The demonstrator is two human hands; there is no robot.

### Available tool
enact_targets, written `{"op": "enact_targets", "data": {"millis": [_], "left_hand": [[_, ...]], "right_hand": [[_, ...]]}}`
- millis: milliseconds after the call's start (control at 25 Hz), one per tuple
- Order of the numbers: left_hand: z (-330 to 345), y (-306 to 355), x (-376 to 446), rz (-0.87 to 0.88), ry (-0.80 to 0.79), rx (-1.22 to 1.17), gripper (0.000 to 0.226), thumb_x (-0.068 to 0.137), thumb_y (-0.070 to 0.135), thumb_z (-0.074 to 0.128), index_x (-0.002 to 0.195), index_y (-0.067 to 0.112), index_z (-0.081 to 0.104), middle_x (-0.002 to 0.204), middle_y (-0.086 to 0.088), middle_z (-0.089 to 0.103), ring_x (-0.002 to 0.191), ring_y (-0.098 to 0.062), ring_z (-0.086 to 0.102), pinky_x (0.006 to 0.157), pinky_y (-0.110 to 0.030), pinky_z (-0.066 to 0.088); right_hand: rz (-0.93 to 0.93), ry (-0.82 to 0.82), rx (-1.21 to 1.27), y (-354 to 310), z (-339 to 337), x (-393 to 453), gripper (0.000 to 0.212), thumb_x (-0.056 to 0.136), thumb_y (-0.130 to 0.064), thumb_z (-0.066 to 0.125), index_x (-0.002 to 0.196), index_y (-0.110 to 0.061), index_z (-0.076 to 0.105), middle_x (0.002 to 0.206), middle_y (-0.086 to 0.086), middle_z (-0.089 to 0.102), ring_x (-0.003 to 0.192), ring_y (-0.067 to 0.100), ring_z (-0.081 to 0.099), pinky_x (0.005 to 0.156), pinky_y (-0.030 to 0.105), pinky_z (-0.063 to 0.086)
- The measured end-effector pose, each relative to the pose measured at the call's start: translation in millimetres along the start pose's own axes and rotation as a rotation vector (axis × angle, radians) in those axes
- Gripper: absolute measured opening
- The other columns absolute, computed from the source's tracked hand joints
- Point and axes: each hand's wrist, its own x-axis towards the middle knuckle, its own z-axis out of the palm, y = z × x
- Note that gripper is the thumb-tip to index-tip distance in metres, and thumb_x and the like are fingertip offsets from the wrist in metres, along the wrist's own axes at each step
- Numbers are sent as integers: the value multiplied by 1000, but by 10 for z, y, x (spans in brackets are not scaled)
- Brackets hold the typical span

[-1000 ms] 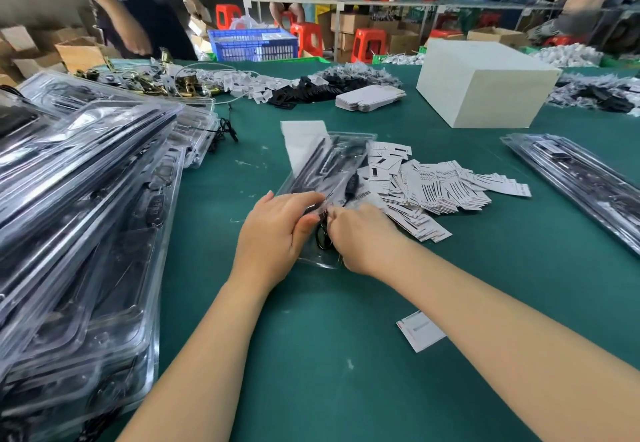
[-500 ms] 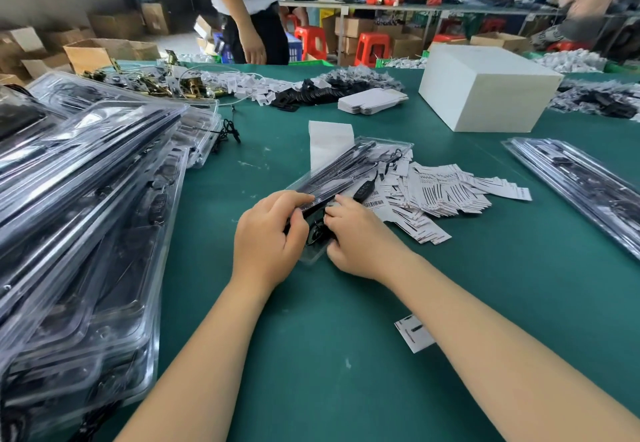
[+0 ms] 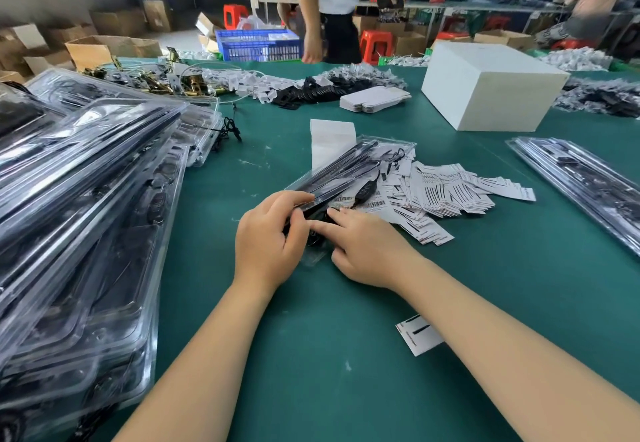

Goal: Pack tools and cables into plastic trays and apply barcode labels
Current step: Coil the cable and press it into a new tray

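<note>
Two hands work at the near end of a clear plastic tray (image 3: pixel 349 168) that lies on the green table (image 3: pixel 346 355), slanting away to the right. The left hand (image 3: pixel 270 237) has its fingers curled over the near end of the tray, and the fingertips rest on the long black tool (image 3: pixel 341 173) inside it. The right hand (image 3: pixel 367 247) lies just beside it, with its pointing finger held out straight and pressing down on the same end of the tray, close to the left thumb. The other right fingers are bent a little and hold nothing that can be seen. A black cable with a small black box (image 3: pixel 363 196) on it sits at the right edge of the tray. The far part of the tray lies over a big pile of white barcode labels (image 3: pixel 446 192), which spreads out to the right. A white strip of paper (image 3: pixel 330 140) pokes out from behind the far end of the tray. One loose label (image 3: pixel 417 336) lies near the right arm, close to the camera. On the left is a tall, messy stack of full clear trays (image 3: pixel 83 220). More filled trays (image 3: pixel 588 178) lie well apart on the right side. A white box (image 3: pixel 491 85) stands farther back on the table, and a small stack of flat white cards (image 3: pixel 374 99) lies to its left. A person in a white top (image 3: pixel 332 9) stands at the far edge of the table, beside a blue crate (image 3: pixel 258 45).
</note>
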Motion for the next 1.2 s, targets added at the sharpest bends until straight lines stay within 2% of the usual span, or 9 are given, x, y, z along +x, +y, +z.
{"op": "enact_targets", "data": {"millis": [160, 400, 480, 600, 720, 800, 960, 1120, 1200], "left_hand": [[-2, -11, -6, -23, -11, -30, 35, 86, 26, 39, 102, 20, 70, 96, 14, 66, 87, -3, 58, 75, -26, 48], [-8, -18, -34, 112, -137, 84, 21, 78, 27, 56, 91, 17, 68, 100, 11, 68, 88, -9, 62, 79, -35, 50], [9, -20, -42, 78, -215, 179, 25, 76, 34, 59, 98, 22, 63, 105, 14, 66, 94, -9, 59, 87, -37, 47], [25, -55, -26, 102, -318, 285, 44, 78, 36, 58, 119, 21, 64, 119, 5, 65, 111, -15, 59, 91, -35, 48], [36, -90, -12, 115, -367, 317, 42, 80, 24, 62, 121, 19, 65, 113, 2, 67, 107, -19, 61, 82, -39, 52], [51, -113, -18, 91, -386, 320, 41, 81, 24, 64, 123, 21, 64, 120, 3, 65, 112, -18, 59, 88, -38, 49], [103, -135, -39, 58, -431, 377, 41, 86, 27, 59, 127, 24, 58, 139, 2, 53, 126, -13, 50, 101, -36, 39], [108, -152, -70, 63, -459, 428, 43, 89, 35, 51, 133, 31, 49, 133, 9, 56, 122, -12, 50, 100, -31, 32], [109, -158, -90, 64, -477, 455, 51, 91, 40, 47, 141, 32, 43, 143, 11, 47, 131, -9, 40, 107, -31, 26]], "right_hand": [[54, 2, -7, -116, 72, 38, 55, 93, -22, 41, 147, -30, 35, 154, 17, 30, 144, 30, 24, 118, 38, 17], [69, 16, 58, -110, 71, 1, 51, 94, -25, 41, 144, -30, 39, 144, 12, 35, 135, 29, 30, 112, 35, 20], [78, 3, 76, -107, 87, -11, 51, 97, -31, 39, 147, -32, 35, 145, 8, 36, 137, 27, 28, 113, 33, 19], [71, 36, 141, -83, 73, -34, 52, 95, -29, 43, 146, -29, 40, 143, 3, 43, 133, 25, 36, 110, 31, 26], [49, 35, 157, -22, 69, -61, 56, 92, -26, 46, 146, -19, 38, 148, 1, 42, 137, 21, 34, 116, 31, 18], [63, 26, 120, -2, 102, -70, 57, 93, -30, 44, 148, -18, 33, 152, -3, 38, 142, 19, 26, 119, 33, 10], [61, -7, 139, 42, 118, -77, 53, 95, -33, 44, 146, -21, 35, 148, -7, 42, 133, 26, 28, 114, 31, 22], [66, -9, 366, 166, 74, -101, 55, 96, -18, 48, 149, -24, 35, 153, -11, 36, 136, 19, 30, 113, 23, 20], [60, -2, 336, 204, 60, -98, 51, 98, -16, 45, 148, -25, 38, 153, -13, 33, 137, 16, 31, 114, 22, 19]]}}
